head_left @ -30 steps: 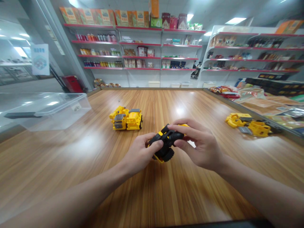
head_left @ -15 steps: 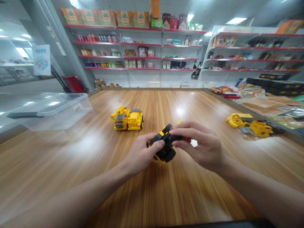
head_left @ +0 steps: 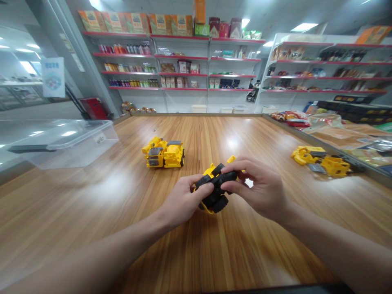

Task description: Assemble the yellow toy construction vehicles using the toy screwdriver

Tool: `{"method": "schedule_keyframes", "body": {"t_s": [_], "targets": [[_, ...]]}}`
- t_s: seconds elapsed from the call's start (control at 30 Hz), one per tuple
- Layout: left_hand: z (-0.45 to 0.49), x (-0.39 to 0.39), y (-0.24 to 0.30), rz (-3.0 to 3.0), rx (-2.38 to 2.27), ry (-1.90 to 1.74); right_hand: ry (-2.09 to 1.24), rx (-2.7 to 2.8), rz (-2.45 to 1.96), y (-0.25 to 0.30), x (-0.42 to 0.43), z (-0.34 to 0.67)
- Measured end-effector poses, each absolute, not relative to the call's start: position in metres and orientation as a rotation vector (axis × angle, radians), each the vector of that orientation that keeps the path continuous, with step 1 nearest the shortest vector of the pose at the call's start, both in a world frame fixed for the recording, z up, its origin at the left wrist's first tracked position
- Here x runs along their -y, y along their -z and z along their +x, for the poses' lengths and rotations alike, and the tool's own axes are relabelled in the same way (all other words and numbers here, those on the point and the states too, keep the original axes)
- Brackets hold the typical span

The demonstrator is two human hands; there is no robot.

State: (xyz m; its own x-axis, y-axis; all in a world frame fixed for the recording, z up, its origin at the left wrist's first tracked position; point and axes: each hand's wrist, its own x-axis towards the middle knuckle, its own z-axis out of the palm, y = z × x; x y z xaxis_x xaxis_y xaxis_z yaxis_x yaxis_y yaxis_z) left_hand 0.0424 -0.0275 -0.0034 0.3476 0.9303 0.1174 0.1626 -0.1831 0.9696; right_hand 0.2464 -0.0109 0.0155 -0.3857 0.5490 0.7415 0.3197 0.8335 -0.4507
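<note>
The left hand (head_left: 183, 201) is partly closed and gripping a yellow-and-black toy vehicle (head_left: 216, 188) from the near left side, with its fingers curled across the black upper section. The right hand (head_left: 260, 188) is also gripping the vehicle, from the right. Its fingers and thumb close on the black section in a pinch, and a small patch of the surface shows through the gap behind them. Both hands are in contact with the vehicle and are close together, with the black section between them.

The vehicle is held in front of the person, over the wooden surface (head_left: 101, 232). Its black wheels face down and toward the person, and a yellow arm projects beyond the right hand. Whether the wheels touch the surface cannot be determined from this view.

A yellow toy truck (head_left: 163, 153) stands on the surface ahead and to the left, well apart from the hands. Yellow toy parts (head_left: 320, 161) lie well to the right, beside a row of packaged goods (head_left: 333, 130). A clear plastic tub (head_left: 64, 143) sits at the far left edge of the surface. Stocked shelves (head_left: 180, 60) with red edges line the wall beyond.
</note>
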Motion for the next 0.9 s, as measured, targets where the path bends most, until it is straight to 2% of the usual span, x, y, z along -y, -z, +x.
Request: {"method": "schedule_keyframes", "body": {"t_s": [0.13, 0.37, 0.9], "targets": [[0.041, 0.026, 0.009, 1.605, -1.003, -0.948, -0.339, 1.988, -0.658, -0.013, 0.011, 0.248], [0.040, 0.024, 0.012, 1.553, -1.006, -0.965, -0.266, 2.109, -0.424, -0.017, 0.012, 0.248], [0.041, 0.023, 0.014, 1.727, -1.060, -0.857, -0.313, 1.827, -0.820, -0.011, 0.007, 0.247]]}}
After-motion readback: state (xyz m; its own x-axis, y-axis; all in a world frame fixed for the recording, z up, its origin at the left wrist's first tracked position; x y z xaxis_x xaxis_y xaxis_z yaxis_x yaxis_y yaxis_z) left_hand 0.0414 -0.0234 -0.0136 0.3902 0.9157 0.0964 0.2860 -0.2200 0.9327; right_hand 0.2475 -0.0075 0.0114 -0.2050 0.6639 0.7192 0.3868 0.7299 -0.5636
